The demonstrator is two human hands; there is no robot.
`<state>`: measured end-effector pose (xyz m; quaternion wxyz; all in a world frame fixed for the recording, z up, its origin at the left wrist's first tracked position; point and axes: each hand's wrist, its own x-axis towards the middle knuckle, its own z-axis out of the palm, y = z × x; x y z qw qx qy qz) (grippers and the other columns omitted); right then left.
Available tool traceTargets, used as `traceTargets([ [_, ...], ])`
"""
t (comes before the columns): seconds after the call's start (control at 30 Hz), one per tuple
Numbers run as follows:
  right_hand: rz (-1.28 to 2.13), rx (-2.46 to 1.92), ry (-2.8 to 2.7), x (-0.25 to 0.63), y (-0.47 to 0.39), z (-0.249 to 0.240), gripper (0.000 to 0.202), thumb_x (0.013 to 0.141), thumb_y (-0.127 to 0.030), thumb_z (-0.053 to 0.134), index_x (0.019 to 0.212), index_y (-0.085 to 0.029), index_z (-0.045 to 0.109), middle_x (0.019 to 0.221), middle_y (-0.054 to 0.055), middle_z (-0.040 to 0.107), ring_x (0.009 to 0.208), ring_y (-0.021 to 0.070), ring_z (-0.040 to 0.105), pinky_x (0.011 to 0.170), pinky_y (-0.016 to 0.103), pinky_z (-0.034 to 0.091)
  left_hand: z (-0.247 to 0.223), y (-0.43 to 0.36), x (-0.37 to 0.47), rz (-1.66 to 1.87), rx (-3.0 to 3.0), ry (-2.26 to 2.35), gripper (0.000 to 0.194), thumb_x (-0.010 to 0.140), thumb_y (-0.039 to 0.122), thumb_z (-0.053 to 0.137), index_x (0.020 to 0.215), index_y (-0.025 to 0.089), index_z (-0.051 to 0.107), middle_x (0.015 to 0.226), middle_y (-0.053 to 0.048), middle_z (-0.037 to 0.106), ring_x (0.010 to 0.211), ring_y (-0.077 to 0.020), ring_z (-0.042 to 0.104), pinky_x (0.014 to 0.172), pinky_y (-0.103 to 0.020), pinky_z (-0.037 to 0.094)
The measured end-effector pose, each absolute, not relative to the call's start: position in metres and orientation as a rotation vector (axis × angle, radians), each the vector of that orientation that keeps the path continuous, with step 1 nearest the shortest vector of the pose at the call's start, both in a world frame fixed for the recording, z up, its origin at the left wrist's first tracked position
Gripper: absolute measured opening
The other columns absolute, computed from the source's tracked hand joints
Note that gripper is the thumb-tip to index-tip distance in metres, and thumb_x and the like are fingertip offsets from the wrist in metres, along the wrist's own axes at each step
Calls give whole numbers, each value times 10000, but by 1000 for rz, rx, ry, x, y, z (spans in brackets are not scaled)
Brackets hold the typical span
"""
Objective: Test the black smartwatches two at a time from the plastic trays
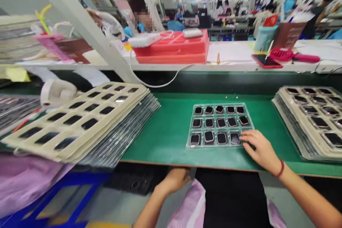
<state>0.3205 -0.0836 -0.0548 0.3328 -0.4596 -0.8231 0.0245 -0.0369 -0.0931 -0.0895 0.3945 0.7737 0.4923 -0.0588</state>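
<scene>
A clear plastic tray (201, 117) lies on the green table, with small dark squarish screens, like smartwatch faces, in its compartments. My right hand (259, 148) reaches over its near right corner, thumb and fingers apart, beside a screen (235, 138) in the near row. Something dark shows between thumb and fingers; whether I touch it is unclear. My left hand (175, 180) is low at the table's front edge, fingers curled and partly hidden. What it holds, if anything, cannot be made out.
Stacked cream trays (80, 123) holding dark screens stand tilted at the left. Another tray stack (288, 124) stands at the right. On the shelf behind are a red foam block (171, 50), a phone (267, 61) and a pink handheld fan (294, 56). A white cable (157, 86) hangs below the shelf.
</scene>
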Motion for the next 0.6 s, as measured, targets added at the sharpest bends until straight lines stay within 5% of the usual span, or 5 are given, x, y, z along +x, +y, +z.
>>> traceTargets([
  [0.17,85,-1139,-2480,293,-27,-41,161,890,-285,586,917,-182,705,1224,106,596,1192,306,478,984,484,464,-23,-115,-34,227,1961,560,315,947,367,459,930,162,698,883,-80,707,837,-168,650,777,-253,489],
  [0.27,93,-1109,-2574,277,-14,-44,198,852,-331,636,923,-160,705,1288,136,552,1236,339,428,1030,513,418,-1,-77,4,498,2257,1086,285,955,309,429,969,162,672,1103,-108,666,1071,-207,597,975,-341,439],
  [0.43,242,-1147,-2522,268,-13,-56,196,797,-324,683,884,-152,647,1347,147,497,1293,354,357,1058,526,380,-24,-27,47,364,2600,1622,242,823,358,633,898,130,657,1387,-185,479,1352,-357,343,1101,-615,211],
  [0.53,359,-1159,-2410,266,-11,-61,192,764,-312,696,813,-173,572,1335,138,503,1311,354,335,1040,531,386,-39,-16,45,437,2600,1462,255,743,352,714,866,151,617,1411,-158,463,1386,-358,288,1105,-608,207],
  [0.6,415,-1128,-2323,262,-5,-60,166,758,-270,672,791,-183,535,1307,133,528,1312,350,344,1039,542,373,-43,-3,41,633,2452,1324,191,751,281,692,854,161,584,1318,-131,555,1314,-319,415,1072,-517,325],
])
